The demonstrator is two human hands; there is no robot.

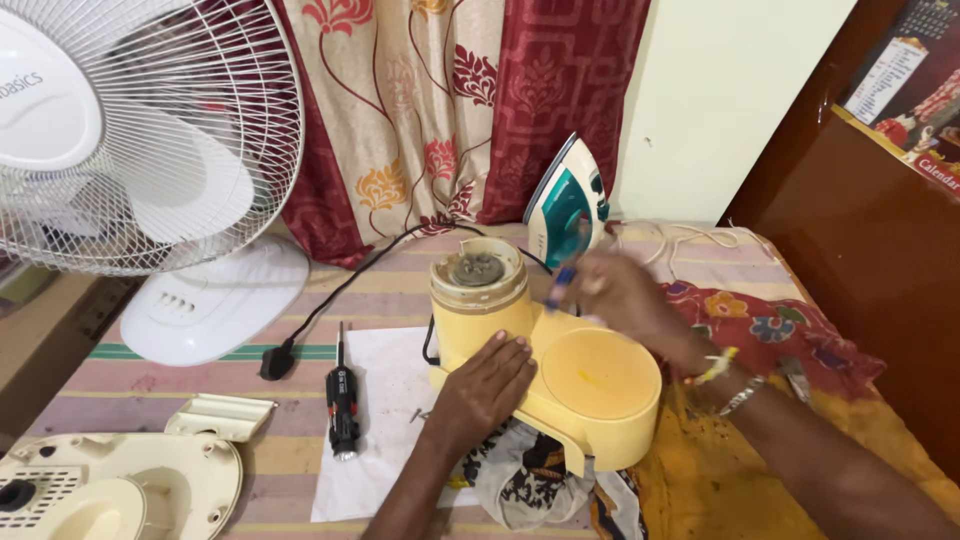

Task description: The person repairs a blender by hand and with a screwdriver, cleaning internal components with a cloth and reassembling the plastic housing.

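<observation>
A yellow plastic appliance body [590,385] lies on its side on the table, with a dusty round socket [478,268] at its upright end. My left hand [483,388] lies flat against its side, steadying it. Blurred by motion, my right hand [620,295] hovers just right of the socket and grips a thin blue-handled tool [562,278] whose tip points down beside the body. A bracelet and thread circle the right wrist.
A black screwdriver [342,395] lies on a white sheet [385,420]. A cream base cover [120,485] sits front left. A white table fan [150,150] stands at the back left, a clothes iron [568,200] behind. Patterned cloths [760,330] lie on the right.
</observation>
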